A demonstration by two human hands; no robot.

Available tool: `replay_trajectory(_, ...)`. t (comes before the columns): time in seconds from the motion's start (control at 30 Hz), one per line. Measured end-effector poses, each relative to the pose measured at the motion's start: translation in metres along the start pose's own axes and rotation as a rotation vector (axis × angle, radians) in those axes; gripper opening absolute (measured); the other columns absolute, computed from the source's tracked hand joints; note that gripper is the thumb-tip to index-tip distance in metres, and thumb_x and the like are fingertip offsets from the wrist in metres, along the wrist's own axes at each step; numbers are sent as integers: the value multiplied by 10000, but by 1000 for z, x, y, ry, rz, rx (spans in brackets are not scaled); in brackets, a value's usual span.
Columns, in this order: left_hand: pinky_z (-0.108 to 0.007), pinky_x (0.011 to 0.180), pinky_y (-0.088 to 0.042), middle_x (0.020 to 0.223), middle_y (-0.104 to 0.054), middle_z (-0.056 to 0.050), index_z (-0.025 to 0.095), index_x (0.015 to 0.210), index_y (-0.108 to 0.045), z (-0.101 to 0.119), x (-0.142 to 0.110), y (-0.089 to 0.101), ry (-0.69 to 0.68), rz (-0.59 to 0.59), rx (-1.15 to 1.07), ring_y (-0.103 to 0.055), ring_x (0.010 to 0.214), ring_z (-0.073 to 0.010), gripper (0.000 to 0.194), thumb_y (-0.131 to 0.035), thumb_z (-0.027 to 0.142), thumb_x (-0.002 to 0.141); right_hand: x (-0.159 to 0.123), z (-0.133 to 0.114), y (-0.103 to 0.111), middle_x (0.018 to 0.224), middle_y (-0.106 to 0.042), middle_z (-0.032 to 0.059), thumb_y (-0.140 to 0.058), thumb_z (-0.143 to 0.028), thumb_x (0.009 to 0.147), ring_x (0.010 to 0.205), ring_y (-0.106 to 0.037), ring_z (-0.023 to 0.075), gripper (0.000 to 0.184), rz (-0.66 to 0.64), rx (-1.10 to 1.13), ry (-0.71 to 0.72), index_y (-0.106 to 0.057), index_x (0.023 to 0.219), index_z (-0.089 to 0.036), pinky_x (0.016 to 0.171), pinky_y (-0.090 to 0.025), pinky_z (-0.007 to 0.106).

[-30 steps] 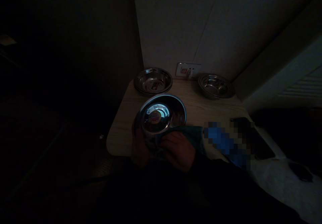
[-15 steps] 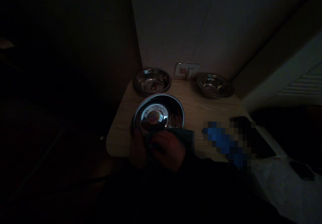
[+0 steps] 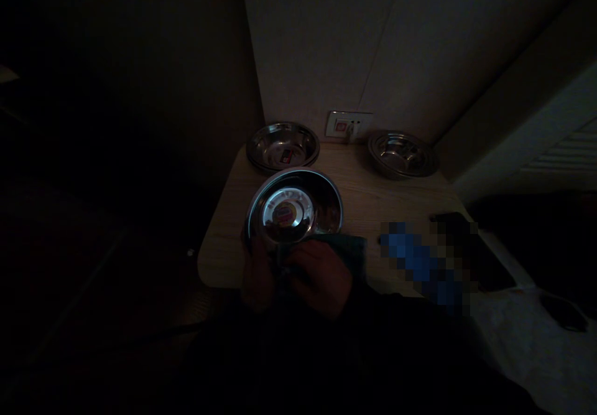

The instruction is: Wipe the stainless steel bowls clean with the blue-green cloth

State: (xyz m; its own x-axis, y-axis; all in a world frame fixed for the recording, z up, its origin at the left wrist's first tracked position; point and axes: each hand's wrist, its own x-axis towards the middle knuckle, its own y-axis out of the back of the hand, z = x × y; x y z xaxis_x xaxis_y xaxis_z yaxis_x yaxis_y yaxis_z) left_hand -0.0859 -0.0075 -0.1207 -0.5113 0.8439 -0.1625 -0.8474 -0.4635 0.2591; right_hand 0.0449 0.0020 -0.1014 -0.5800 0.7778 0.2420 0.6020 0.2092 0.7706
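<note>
A shiny metal bowl (image 3: 326, 194) with a round label on its inner bottom is tilted toward me at the near side of the table. My left hand (image 3: 257, 278) grips the bowl at its left near rim, fingers partly lost in the dark. Closed on a dark green cloth (image 3: 352, 248), my right hand (image 3: 321, 275) presses it against the bowl's near rim. Part of the cloth hangs out to the right of that hand. The bowl's near edge is hidden by cloth and hands.
Metal bowls (image 3: 282, 144) are stacked at the table's back left, and more bowls (image 3: 402, 153) at the back right. A socket (image 3: 349, 126) with a plug is on the wall. On the right lie a blurred-out blue item (image 3: 415, 259) and a dark flat object (image 3: 489, 262). The wooden table (image 3: 224, 241) has rounded corners.
My right hand and the cloth moved left along the near rim, then slightly back right. The bowl shifted a little; my left hand stays at its left side.
</note>
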Motion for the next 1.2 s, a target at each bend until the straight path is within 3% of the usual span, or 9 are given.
replay_trajectory(0.1, -341, 1058, -332, 1290, -548, -122, 166, 1338, -429, 1, -3, 0, -87, 4, -23, -498, 1209, -225, 508, -278, 411, 919, -5, 4, 1, 966, -647, 47, -625, -128, 748, 934, -556, 211, 177, 1, -27, -24, -607, 914, -190, 815, -401, 356)
replay_trajectory(0.23, -418, 1068, -308, 1299, -532, -154, 127, 1327, -449, 8, -2, 0, -2, 50, 53, -478, 1226, -269, 511, -306, 387, 911, -1, 1, -5, 947, -641, 29, -621, -142, 767, 918, -558, 191, 175, 49, 32, -51, -601, 928, -207, 803, -409, 326)
replay_trajectory(0.37, -411, 1043, -346, 1269, -557, -148, 133, 1329, -446, 9, 2, 1, 58, 37, 76, -509, 1191, -263, 489, -288, 351, 921, -1, 1, -4, 959, -637, 38, -609, -130, 760, 930, -551, 198, 183, 23, 3, -26, -597, 928, -201, 811, -401, 339)
replay_trajectory(0.63, -366, 1007, -396, 1254, -571, -132, 134, 1308, -459, 5, -2, -2, 7, 54, 1, -548, 1143, -250, 496, -296, 391, 916, 0, 2, -3, 927, -637, 24, -614, -123, 749, 901, -560, 189, 171, 58, 58, -49, -596, 895, -209, 788, -406, 322)
replay_trajectory(0.77, -333, 987, -416, 1298, -540, -132, 137, 1382, -368, 6, -4, -2, -3, 21, -4, -553, 1139, -239, 528, -282, 379, 921, -2, 5, 0, 951, -644, 43, -629, -121, 740, 918, -559, 208, 182, 3, 15, -46, -599, 903, -197, 812, -401, 350)
replay_trajectory(0.9, -339, 1040, -359, 1354, -493, -114, 146, 1375, -383, 7, -2, -1, -65, 8, -44, -490, 1214, -233, 537, -276, 409, 920, 3, 1, -3, 920, -637, 30, -626, -134, 749, 896, -561, 193, 164, 39, 50, -63, -600, 895, -204, 798, -414, 327)
replay_trajectory(1.03, -346, 1034, -362, 1310, -528, -140, 114, 1379, -362, 6, -2, -2, 3, 15, -4, -510, 1191, -232, 540, -266, 391, 925, 2, 2, 0, 948, -639, 40, -620, -114, 737, 921, -556, 209, 198, -9, 16, -38, -597, 916, -194, 810, -404, 347)
replay_trajectory(1.2, -267, 1049, -332, 1420, -415, -115, 108, 1396, -323, 7, -2, -4, -133, 11, -71, -420, 1278, -191, 539, -257, 370, 929, -1, 7, 6, 975, -638, 50, -623, -122, 741, 945, -548, 219, 197, -49, -36, -40, -598, 926, -185, 826, -393, 366)
